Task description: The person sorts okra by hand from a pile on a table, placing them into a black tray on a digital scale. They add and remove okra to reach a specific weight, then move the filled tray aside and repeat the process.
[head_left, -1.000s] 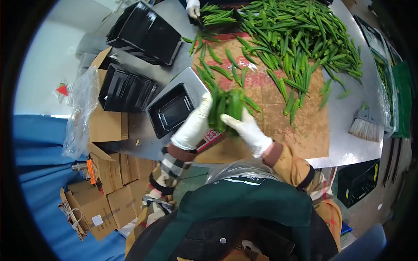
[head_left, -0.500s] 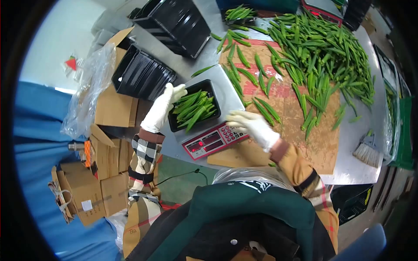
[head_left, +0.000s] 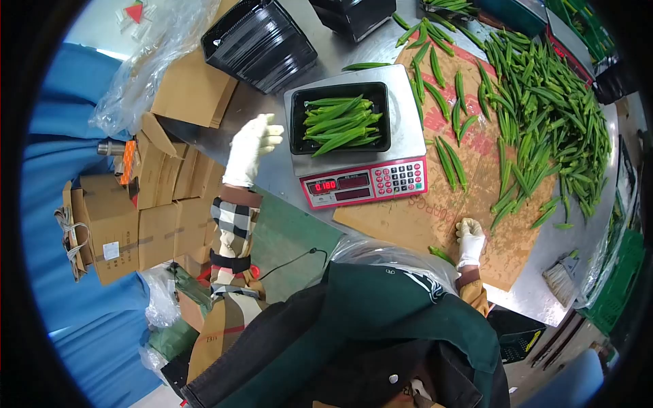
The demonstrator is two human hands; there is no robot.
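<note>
A black tray (head_left: 297, 139) filled with okra (head_left: 342, 125) rests on the silver plate of a scale (head_left: 314, 166), whose red display shows 0.180. Left of the scale, my left hand (head_left: 254, 144) in a white glove is raised, fingers apart, touching nothing. My right hand (head_left: 470, 239), also gloved, has its fingers curled in over the cardboard sheet (head_left: 408, 228), near its front edge. What those fingers hold, if anything, is hidden. One okra pod (head_left: 442, 255) lies just left of it.
A large okra pile (head_left: 544, 115) covers the right of the metal table, with loose pods on the cardboard. Stacked black trays (head_left: 262, 47) stand behind the scale at the left. A brush (head_left: 563, 277) lies at the right edge. Cardboard boxes (head_left: 109, 224) stand at the far left.
The view has turned and shifted. My left hand has come away from the tray's edge. My right hand has moved from beside the scale to the cardboard's front part, its fingers now curled.
</note>
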